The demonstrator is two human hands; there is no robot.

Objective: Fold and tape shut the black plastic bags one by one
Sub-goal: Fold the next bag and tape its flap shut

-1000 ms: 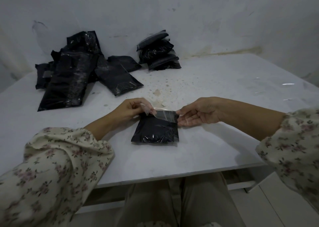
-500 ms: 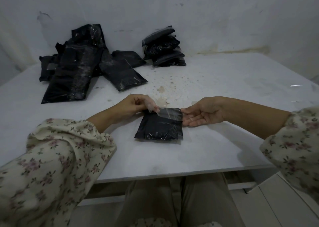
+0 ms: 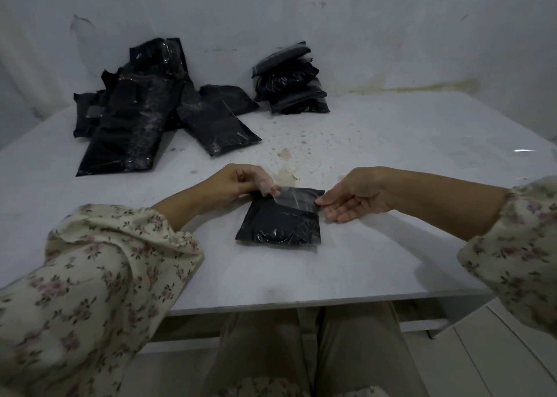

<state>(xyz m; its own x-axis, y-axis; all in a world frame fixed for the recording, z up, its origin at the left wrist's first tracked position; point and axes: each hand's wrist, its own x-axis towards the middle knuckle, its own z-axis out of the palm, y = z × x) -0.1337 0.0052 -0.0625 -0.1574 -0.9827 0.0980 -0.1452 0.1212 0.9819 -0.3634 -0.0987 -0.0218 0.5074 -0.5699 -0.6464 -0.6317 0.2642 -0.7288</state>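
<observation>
A small folded black plastic bag [image 3: 280, 221] lies flat on the white table [image 3: 391, 143] in front of me. A strip of clear tape [image 3: 294, 196] stretches across the bag's far edge. My left hand [image 3: 238, 182] pinches the tape's left end between thumb and fingers. My right hand [image 3: 352, 196] holds the tape's right end at the bag's far right corner, its other fingers extended over the table.
A loose heap of unfolded black bags [image 3: 132, 119] lies at the back left. A stack of folded black bags [image 3: 289, 80] stands against the wall at the back middle. Stains mark the table behind the bag. The table's front edge runs just above my knees.
The tape strip has come down from above the bag onto its far edge. Both hands have lowered with it and kept hold of its ends.
</observation>
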